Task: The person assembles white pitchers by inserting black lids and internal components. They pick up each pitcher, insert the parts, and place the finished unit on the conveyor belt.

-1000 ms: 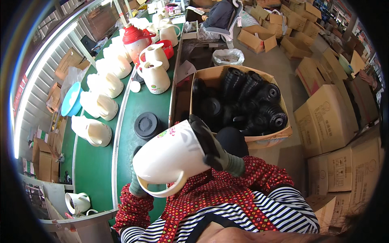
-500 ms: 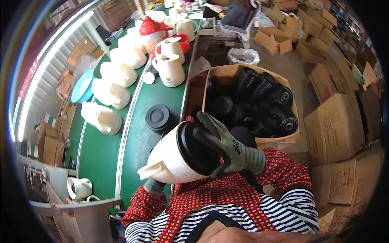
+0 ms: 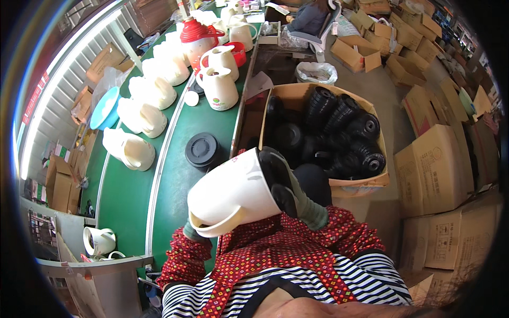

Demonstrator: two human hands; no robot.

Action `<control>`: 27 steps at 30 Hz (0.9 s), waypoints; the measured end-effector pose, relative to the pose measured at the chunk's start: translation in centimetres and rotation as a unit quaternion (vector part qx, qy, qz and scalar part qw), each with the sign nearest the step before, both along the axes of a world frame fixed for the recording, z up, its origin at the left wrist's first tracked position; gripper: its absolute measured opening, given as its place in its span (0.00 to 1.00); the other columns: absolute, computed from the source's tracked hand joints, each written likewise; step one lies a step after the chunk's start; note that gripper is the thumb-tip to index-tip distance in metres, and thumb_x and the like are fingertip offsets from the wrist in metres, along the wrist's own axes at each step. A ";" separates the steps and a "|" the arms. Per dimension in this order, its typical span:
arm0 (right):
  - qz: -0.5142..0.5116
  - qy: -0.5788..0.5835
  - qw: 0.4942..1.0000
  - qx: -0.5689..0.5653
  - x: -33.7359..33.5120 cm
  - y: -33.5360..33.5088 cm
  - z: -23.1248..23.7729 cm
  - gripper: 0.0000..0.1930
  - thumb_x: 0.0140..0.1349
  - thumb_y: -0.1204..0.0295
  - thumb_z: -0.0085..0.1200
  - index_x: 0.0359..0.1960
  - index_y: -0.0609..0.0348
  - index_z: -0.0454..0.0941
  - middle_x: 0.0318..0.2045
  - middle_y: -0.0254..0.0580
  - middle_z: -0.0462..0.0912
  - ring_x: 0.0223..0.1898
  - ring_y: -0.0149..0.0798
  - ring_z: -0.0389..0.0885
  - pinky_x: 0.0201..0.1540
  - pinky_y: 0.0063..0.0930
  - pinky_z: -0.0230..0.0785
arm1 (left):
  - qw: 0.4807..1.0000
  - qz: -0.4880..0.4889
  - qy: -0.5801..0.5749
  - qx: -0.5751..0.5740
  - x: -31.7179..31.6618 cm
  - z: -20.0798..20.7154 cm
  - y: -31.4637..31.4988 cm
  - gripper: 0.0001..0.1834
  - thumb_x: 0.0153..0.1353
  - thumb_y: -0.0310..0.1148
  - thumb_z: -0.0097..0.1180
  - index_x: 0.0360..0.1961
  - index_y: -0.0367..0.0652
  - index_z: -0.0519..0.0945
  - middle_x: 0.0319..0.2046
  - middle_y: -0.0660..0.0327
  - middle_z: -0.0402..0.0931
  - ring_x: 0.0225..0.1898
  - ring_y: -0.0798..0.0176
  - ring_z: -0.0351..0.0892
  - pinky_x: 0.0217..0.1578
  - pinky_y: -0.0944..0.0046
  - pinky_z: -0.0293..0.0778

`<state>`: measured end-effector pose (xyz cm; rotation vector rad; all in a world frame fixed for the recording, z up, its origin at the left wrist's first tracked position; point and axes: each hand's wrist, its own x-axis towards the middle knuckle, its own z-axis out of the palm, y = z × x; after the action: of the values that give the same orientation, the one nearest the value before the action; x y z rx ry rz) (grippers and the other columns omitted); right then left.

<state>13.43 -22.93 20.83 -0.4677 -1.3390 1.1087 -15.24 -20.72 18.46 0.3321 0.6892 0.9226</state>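
Observation:
A white thermos jug lies tilted in front of my chest, its handle toward me and its bottom end to the right. My right hand, in a grey-green glove with black-coated fingers, is closed over that bottom end. The hand hides most of the black part there. My left hand holds the jug's other end from behind; only its glove cuff shows, and the fingers are hidden. Just beyond the jug, a round black base sits on the green bench.
White jugs stand in a row along the bench's left side. Farther back are more white jugs and a red-topped one. A carton of black bases stands right of the bench. Cardboard boxes fill the right; a person sits far off.
The jug has turned so that its handle faces me more and its bottom end points away to the right. My right hand has moved round over that end.

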 end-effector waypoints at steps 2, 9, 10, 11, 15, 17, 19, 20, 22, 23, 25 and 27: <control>0.018 0.098 0.991 -0.093 -0.5 -0.1 -0.5 0.33 0.77 0.70 0.49 0.80 0.59 0.53 0.78 0.44 0.59 0.78 0.43 0.60 0.80 0.37 0.51 | 0.998 0.011 0.041 0.035 -0.7 -0.1 1.1 0.23 0.79 0.41 0.47 0.64 0.35 0.75 0.57 0.48 0.83 0.55 0.52 0.85 0.58 0.52 0.81; -0.028 0.109 0.979 -0.171 -0.6 -0.8 -7.3 0.29 0.80 0.63 0.45 0.78 0.59 0.58 0.74 0.45 0.67 0.74 0.40 0.66 0.75 0.40 0.61 | 0.602 0.026 0.656 0.454 0.3 8.2 3.8 0.21 0.53 0.35 0.70 0.46 0.37 0.83 0.38 0.46 0.83 0.41 0.42 0.85 0.45 0.51 0.81; -0.028 0.099 0.980 -0.167 -0.6 -0.7 -6.9 0.30 0.78 0.65 0.48 0.77 0.59 0.59 0.75 0.47 0.66 0.75 0.42 0.65 0.76 0.41 0.60 | 0.542 0.013 0.675 0.500 0.5 9.8 3.9 0.18 0.53 0.34 0.68 0.44 0.39 0.81 0.39 0.43 0.80 0.39 0.36 0.83 0.43 0.47 0.81; -0.037 0.088 0.981 -0.166 0.1 -1.0 -5.6 0.30 0.76 0.67 0.51 0.77 0.60 0.61 0.75 0.49 0.65 0.76 0.44 0.63 0.76 0.42 0.60 | 0.477 -0.022 0.731 0.487 1.7 11.9 3.9 0.20 0.53 0.36 0.68 0.45 0.40 0.80 0.41 0.42 0.79 0.40 0.37 0.84 0.43 0.46 0.82; -0.068 -0.237 0.964 0.094 0.6 -0.5 1.4 0.37 0.66 0.65 0.63 0.75 0.61 0.65 0.76 0.57 0.61 0.78 0.55 0.60 0.76 0.44 0.57 | 0.358 -0.200 0.818 0.404 4.9 14.2 3.5 0.28 0.51 0.42 0.67 0.50 0.39 0.77 0.47 0.37 0.76 0.41 0.34 0.83 0.43 0.42 0.81; -0.014 -0.369 0.920 0.130 0.4 -0.6 4.5 0.42 0.57 0.65 0.70 0.75 0.50 0.68 0.76 0.61 0.59 0.74 0.64 0.61 0.75 0.51 0.57 | 0.413 -0.184 0.772 0.446 4.9 14.1 3.0 0.36 0.49 0.39 0.72 0.59 0.37 0.75 0.52 0.39 0.75 0.47 0.35 0.82 0.47 0.43 0.81; -0.007 -0.447 0.882 0.150 0.6 -0.2 5.4 0.43 0.53 0.65 0.72 0.74 0.42 0.71 0.76 0.60 0.58 0.72 0.65 0.63 0.74 0.56 0.58 | 0.502 -0.112 0.677 0.526 3.5 14.8 2.5 0.43 0.47 0.34 0.77 0.66 0.38 0.72 0.59 0.43 0.74 0.55 0.38 0.81 0.53 0.46 0.80; -0.005 -0.444 0.885 0.141 0.9 -0.2 5.4 0.43 0.53 0.64 0.72 0.74 0.42 0.71 0.75 0.60 0.59 0.71 0.65 0.63 0.74 0.56 0.57 | 0.594 -0.122 0.617 0.501 2.9 15.5 2.3 0.45 0.48 0.32 0.78 0.69 0.39 0.71 0.66 0.42 0.70 0.62 0.41 0.79 0.58 0.48 0.78; 0.001 -0.438 0.890 0.128 1.6 -0.1 5.7 0.42 0.53 0.63 0.72 0.73 0.41 0.72 0.75 0.59 0.59 0.71 0.66 0.63 0.74 0.57 0.57 | 0.528 -0.124 0.602 0.586 0.8 15.6 1.6 0.46 0.45 0.28 0.78 0.69 0.41 0.72 0.72 0.41 0.65 0.68 0.42 0.75 0.64 0.49 0.74; 0.007 -0.443 0.889 0.119 1.7 -0.3 6.1 0.42 0.52 0.63 0.73 0.73 0.38 0.73 0.74 0.57 0.61 0.69 0.65 0.66 0.73 0.57 0.58 | 0.535 -0.155 0.591 0.584 0.3 15.6 1.0 0.46 0.43 0.28 0.79 0.68 0.42 0.75 0.76 0.37 0.57 0.74 0.38 0.66 0.68 0.47 0.70; 0.011 -0.472 0.872 0.128 1.9 -0.4 6.6 0.42 0.52 0.63 0.73 0.73 0.36 0.74 0.73 0.57 0.62 0.67 0.63 0.67 0.71 0.56 0.59 | 0.534 -0.194 0.585 0.579 0.2 15.0 0.2 0.49 0.38 0.33 0.82 0.67 0.48 0.77 0.77 0.32 0.51 0.78 0.29 0.54 0.72 0.42 0.63; 0.010 -0.507 0.851 0.136 1.7 -0.4 7.2 0.42 0.51 0.61 0.73 0.72 0.35 0.74 0.73 0.58 0.62 0.65 0.62 0.68 0.69 0.56 0.61 | 0.513 -0.198 0.592 0.590 0.8 13.0 -0.2 0.49 0.37 0.38 0.83 0.67 0.57 0.78 0.76 0.29 0.49 0.77 0.20 0.48 0.75 0.34 0.54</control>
<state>15.09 -23.34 28.05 -0.8884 -2.3841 0.6374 -14.45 -20.95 31.46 2.4503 1.0152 0.4358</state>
